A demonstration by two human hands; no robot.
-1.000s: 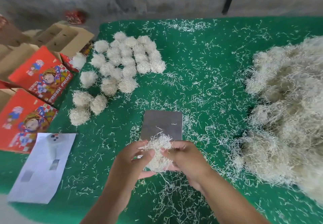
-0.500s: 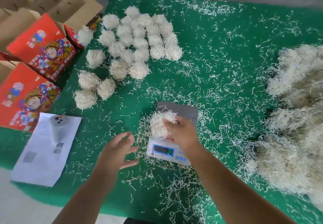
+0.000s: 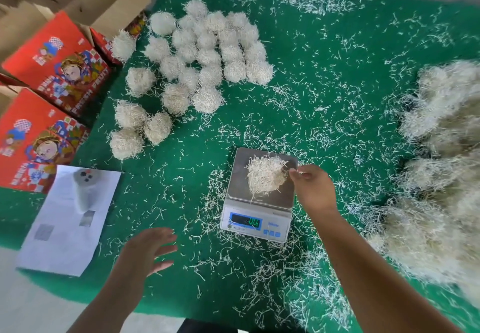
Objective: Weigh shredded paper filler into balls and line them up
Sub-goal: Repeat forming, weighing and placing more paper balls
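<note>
A loose ball of shredded paper filler sits on the steel platform of a small digital scale, whose display is lit. My right hand is at the ball's right edge, fingertips pinching a few strands there. My left hand hovers open above the green mat, down and left of the scale, holding nothing. Several finished balls lie grouped in rough rows at the far left of the mat. A big pile of loose filler fills the right side.
Red printed cartons and open brown boxes stand along the left edge. One ball leans against a carton. A white paper sheet lies at the near left. Loose shreds cover the mat.
Both hands were shaping the ball above the scale. The right hand set it on the platform and now pinches its edge, while the left hand let go and drew back to the lower left.
</note>
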